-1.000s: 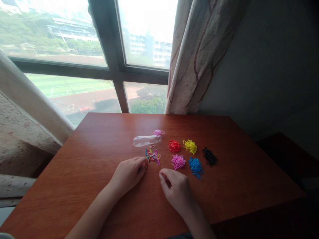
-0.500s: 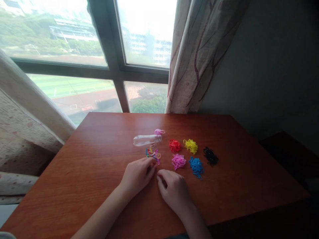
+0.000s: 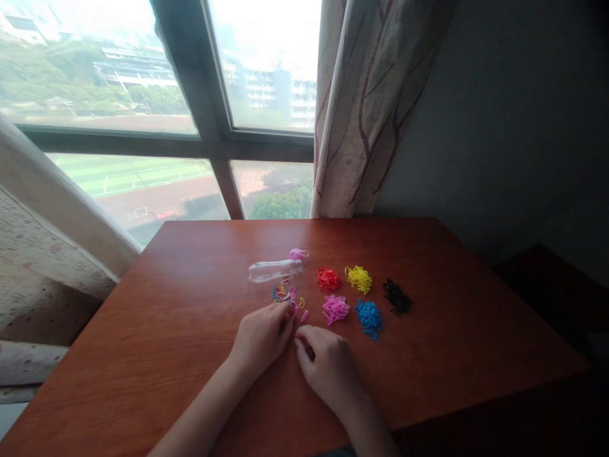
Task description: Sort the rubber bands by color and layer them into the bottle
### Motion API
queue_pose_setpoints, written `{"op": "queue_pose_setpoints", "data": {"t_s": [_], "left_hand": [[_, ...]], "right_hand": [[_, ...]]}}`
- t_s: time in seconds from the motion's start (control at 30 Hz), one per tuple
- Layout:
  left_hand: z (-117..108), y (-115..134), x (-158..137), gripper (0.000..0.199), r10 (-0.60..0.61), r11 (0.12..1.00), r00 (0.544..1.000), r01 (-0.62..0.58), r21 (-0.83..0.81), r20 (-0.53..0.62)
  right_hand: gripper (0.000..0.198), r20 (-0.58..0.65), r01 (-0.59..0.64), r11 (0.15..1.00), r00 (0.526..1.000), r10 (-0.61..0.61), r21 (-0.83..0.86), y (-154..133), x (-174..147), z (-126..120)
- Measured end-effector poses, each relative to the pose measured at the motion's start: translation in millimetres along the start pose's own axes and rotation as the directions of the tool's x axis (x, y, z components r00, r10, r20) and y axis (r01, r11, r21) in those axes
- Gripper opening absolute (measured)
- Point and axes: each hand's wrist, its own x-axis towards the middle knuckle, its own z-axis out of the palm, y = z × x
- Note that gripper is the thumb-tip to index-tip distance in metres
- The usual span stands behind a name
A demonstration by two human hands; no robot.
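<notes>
My left hand (image 3: 264, 334) rests on the table at the near edge of a small pile of mixed-colour rubber bands (image 3: 287, 295). Its fingers are curled together over the pile's edge, and what they pinch, if anything, is hidden. Just to the right, my right hand (image 3: 327, 360) lies with thumb and forefinger closed; nothing can be made out between them. A loose pink rubber band (image 3: 305, 315) and a yellow one (image 3: 301, 303) lie beside the mixed pile. Separate heaps of red (image 3: 328, 279), yellow (image 3: 359, 278), pink (image 3: 335, 309), blue (image 3: 370, 318) and black (image 3: 397, 297) bands sit to the right.
Behind the mixed pile a clear plastic bottle (image 3: 271, 271) lies on its side, its neck pointing right. A pink looped cap (image 3: 297, 254) is by the neck. The brown wooden table (image 3: 143, 355) meets a window with curtains (image 3: 354, 127) at its far side.
The view has shifted slightly, moving the tabletop things a little left in the picture. A pink band and a yellow band now show apart from the mixed pile. Both hands keep nearly the same pose.
</notes>
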Motion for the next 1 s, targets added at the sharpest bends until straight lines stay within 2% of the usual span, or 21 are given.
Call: {"op": "queue_pose_setpoints", "data": {"t_s": [0.23, 0.4, 0.53, 0.7, 0.83, 1.0], "left_hand": [[-5.3, -7.2, -1.9, 0.013, 0.011, 0.991, 1.000, -0.013, -0.129, -0.017], [-8.9, 1.3, 6.2, 0.012, 0.090, 0.974, 0.996, -0.087, -0.211, 0.002], [-13.4, 19.2, 22.9, 0.014, 0.190, 0.970, 0.980, -0.179, -0.162, 0.054], [-14.3, 37.0, 48.0, 0.012, 0.329, 0.944, 0.934, -0.323, -0.063, 0.141], [-8.9, 40.1, 58.5, 0.010, 0.355, 0.935, 0.923, -0.350, -0.056, 0.150], [-10.3, 32.2, 54.1, 0.013, 0.332, 0.943, 0.933, -0.329, -0.045, 0.140]], "right_hand": [[0.012, 0.016, -0.008, 1.000, 1.000, 0.008, -0.011, -0.8, -1.8, -1.6], [0.013, 0.004, 0.003, 0.999, 1.000, -0.003, -0.034, -0.3, -8.9, -0.7], [0.014, -0.018, 0.000, 0.996, 1.000, -0.002, -0.089, 0.7, -12.0, 0.7], [0.014, -0.014, -0.011, 0.994, 1.000, 0.010, -0.104, 1.3, -10.5, 1.2], [0.014, -0.017, -0.013, 0.997, 1.000, 0.012, -0.078, 2.0, -10.2, 2.0], [0.015, -0.021, -0.013, 0.998, 1.000, 0.012, -0.063, 2.1, -11.5, 2.1]]}}
